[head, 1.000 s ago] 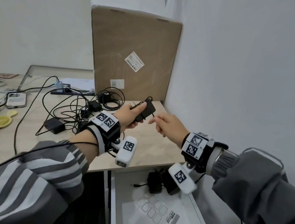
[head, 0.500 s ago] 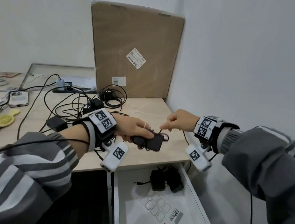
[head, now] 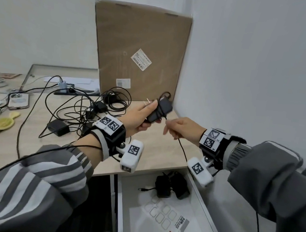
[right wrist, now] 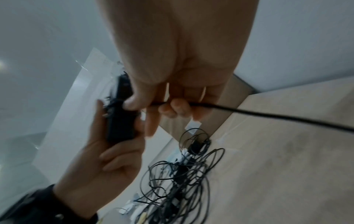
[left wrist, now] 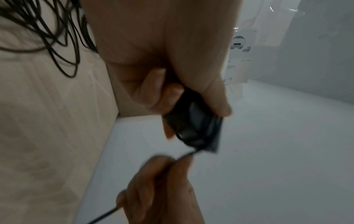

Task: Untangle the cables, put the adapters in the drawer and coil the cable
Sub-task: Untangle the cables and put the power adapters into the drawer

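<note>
Left hand (head: 138,117) gripping black adapter (head: 159,111) above desk (head: 31,140) far right corner, right hand (head: 183,129) pinching its cable (head: 182,151) just beside, drawer (head: 205,203) lying open below.

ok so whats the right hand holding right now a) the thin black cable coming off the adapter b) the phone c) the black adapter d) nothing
a: the right hand pinches the thin cable that runs from the black adapter, while the left hand grips the adapter itself above the desk.
</note>
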